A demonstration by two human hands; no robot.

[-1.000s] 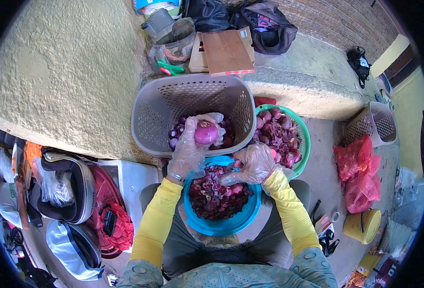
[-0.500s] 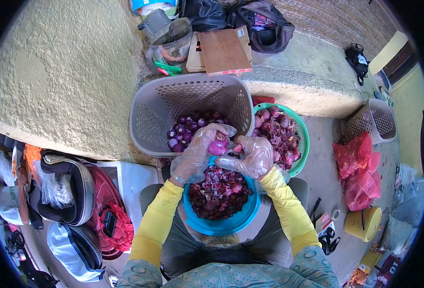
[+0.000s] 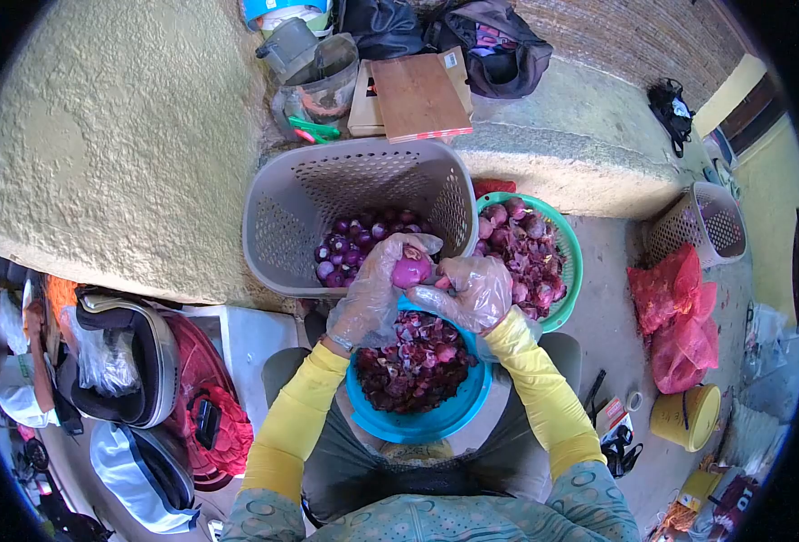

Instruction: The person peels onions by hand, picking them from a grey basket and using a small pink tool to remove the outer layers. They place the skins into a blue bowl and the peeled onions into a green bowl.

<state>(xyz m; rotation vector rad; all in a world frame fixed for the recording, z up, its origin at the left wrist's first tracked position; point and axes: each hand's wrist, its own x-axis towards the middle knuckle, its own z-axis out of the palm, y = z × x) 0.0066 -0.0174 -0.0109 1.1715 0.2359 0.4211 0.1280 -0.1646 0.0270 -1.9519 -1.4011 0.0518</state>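
My left hand (image 3: pixel 371 294), in a clear plastic glove, grips a purple onion (image 3: pixel 410 270) above the blue bowl (image 3: pixel 418 423) of onion peels on my lap. My right hand (image 3: pixel 474 291), gloved too, touches the onion's right side with its fingers closed; a small pink bit shows at its fingertips, and I cannot tell what it is. Just beyond my hands a grey laundry basket (image 3: pixel 282 212) holds peeled purple onions. To its right a green basket (image 3: pixel 569 253) holds onions with their skins.
A wooden board (image 3: pixel 416 96), a clear jug (image 3: pixel 314 77) and a black bag (image 3: pixel 499 45) rest on the concrete ledge behind. Red plastic bags (image 3: pixel 675 312), a yellow bucket (image 3: pixel 684 417) and a second grey basket (image 3: pixel 702 230) lie right. Bags and another person (image 3: pixel 2 379) are left.
My left hand brought the onion down from over the grey basket toward the blue bowl. My right hand rose from the peels and met the onion's side.
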